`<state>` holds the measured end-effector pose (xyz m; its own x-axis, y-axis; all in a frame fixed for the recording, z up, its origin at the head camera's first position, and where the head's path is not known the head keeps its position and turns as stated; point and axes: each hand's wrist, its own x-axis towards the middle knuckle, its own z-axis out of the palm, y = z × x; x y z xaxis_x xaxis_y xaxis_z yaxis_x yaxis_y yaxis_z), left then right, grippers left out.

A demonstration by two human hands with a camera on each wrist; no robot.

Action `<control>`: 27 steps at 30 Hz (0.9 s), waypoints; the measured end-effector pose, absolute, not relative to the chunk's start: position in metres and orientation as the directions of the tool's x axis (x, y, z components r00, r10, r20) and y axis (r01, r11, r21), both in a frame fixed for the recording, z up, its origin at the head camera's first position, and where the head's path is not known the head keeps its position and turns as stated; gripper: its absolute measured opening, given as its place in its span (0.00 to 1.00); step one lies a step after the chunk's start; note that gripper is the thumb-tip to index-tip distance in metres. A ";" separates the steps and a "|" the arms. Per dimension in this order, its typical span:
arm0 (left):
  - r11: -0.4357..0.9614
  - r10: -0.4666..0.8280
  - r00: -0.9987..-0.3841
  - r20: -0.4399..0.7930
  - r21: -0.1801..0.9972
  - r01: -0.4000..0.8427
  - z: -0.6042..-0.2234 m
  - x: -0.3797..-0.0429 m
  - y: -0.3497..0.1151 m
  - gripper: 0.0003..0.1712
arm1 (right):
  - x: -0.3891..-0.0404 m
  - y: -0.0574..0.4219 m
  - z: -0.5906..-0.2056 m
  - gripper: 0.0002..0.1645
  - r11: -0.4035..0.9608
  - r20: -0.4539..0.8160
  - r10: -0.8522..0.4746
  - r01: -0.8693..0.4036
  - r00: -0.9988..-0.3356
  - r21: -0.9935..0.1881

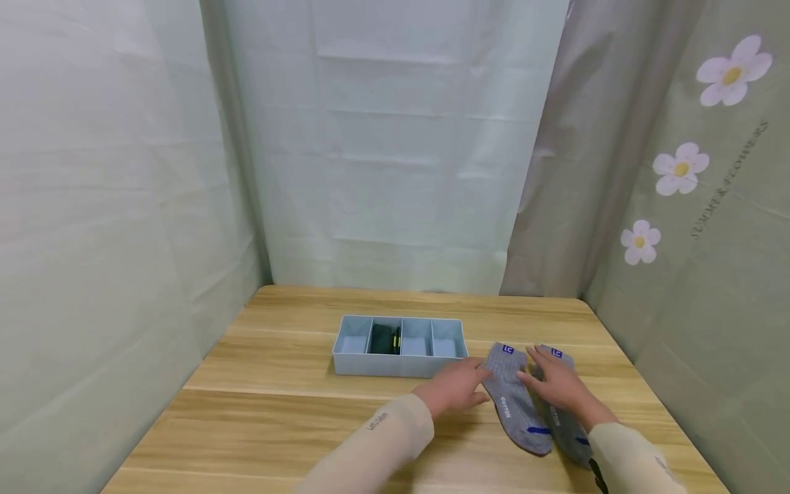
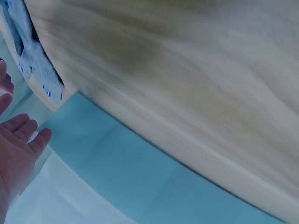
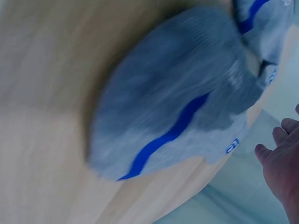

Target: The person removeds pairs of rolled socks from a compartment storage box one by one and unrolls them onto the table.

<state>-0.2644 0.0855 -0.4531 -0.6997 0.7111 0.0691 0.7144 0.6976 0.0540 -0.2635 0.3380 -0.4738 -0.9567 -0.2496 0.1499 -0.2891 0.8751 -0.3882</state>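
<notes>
Two grey socks lie flat side by side on the table, a left sock (image 1: 517,406) and a right sock (image 1: 569,439), each with a blue mark at the cuff and a blue stripe toward the toe. My left hand (image 1: 453,385) is at the left sock's upper edge, its fingers extended and apart. Over the upper part of the right sock is my right hand (image 1: 558,383), fingers spread toward the cuffs. Neither hand has its fingers curled round a sock; whether the fingertips touch the fabric I cannot tell.
A light blue box (image 1: 385,366) with several compartments stands left of the socks, close to my left hand. One compartment holds a folded dark green item (image 1: 381,339) with yellow marks beside it. Pale curtains (image 1: 395,171) surround the wooden table (image 1: 259,425).
</notes>
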 end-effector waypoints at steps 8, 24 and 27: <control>0.724 0.676 -0.731 0.090 0.102 0.682 -0.433 -0.274 0.070 0.27 | -0.271 0.314 -0.466 0.46 0.872 0.131 -0.260 -0.291 -0.957 -0.393; 0.829 0.507 -0.858 0.084 0.226 0.512 -0.406 -0.314 0.001 0.30 | -0.289 0.257 -0.455 0.53 0.806 0.093 -0.292 -0.297 -0.952 -0.511; 0.828 0.473 -0.875 0.103 0.287 0.481 -0.404 -0.320 -0.010 0.29 | -0.294 0.246 -0.455 0.54 0.799 0.083 -0.293 -0.291 -0.953 -0.526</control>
<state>-0.3198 -0.0103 -0.4039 -0.8752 0.4726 0.1033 0.4812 0.8283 0.2872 -0.2937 0.2460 -0.4552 -0.9525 -0.2930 0.0827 -0.2914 0.7990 -0.5259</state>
